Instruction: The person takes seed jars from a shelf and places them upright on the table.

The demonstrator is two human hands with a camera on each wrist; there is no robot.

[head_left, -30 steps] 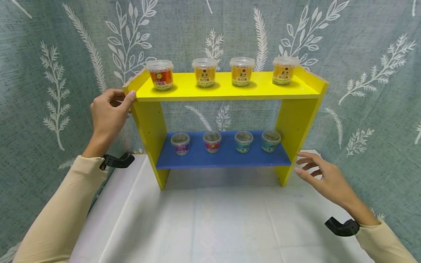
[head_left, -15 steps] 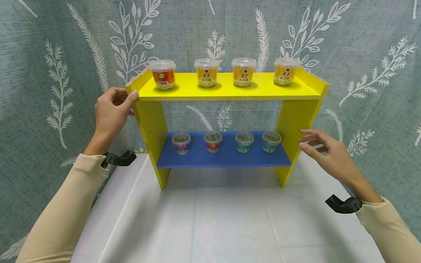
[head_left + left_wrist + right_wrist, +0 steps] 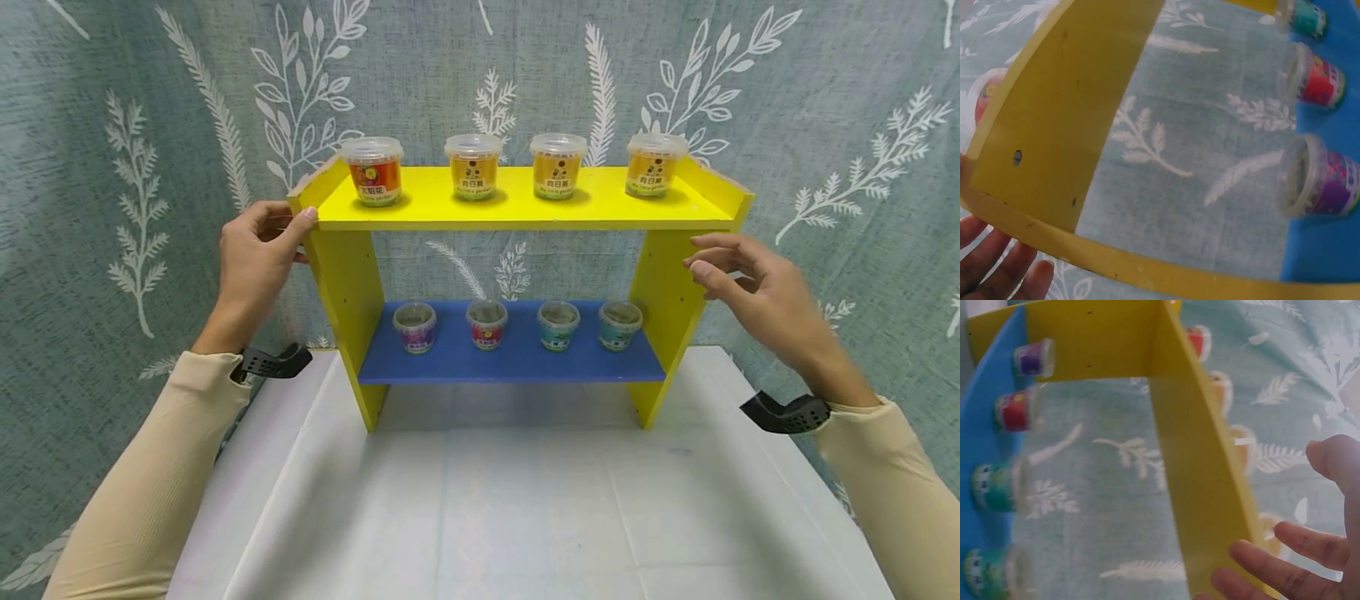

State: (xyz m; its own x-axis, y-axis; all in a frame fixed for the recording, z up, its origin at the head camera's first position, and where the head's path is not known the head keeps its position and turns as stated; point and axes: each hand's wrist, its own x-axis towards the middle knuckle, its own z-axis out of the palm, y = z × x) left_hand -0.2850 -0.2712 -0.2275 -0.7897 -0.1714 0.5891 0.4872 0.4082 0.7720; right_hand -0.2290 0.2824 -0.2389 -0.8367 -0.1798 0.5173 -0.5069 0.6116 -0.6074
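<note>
A two-tier shelf has a yellow top board point(image 3: 517, 223) and a blue lower board point(image 3: 510, 362). My left hand point(image 3: 258, 258) holds its upper left corner, thumb on the front edge and fingers along the outer side. My right hand point(image 3: 765, 292) hovers just outside the upper right end with loosely bent fingers, holding nothing. Along the top stand a red lidded cup point(image 3: 377, 177) and three yellow-orange lidded cups point(image 3: 475, 177). A purple cup point(image 3: 416, 333), a red cup point(image 3: 487, 332) and two teal cups point(image 3: 557, 331) stand on the blue board.
The shelf stands on a white-covered table point(image 3: 480, 500), which extends in front of it. A green curtain point(image 3: 420, 67) with white leaf prints hangs close behind and at both sides. Low raised yellow end pieces point(image 3: 712, 187) bound the top board.
My right hand has risen from beside the lower board to near the upper right corner. My left hand keeps its hold on the shelf, and the cups stay where they were.
</note>
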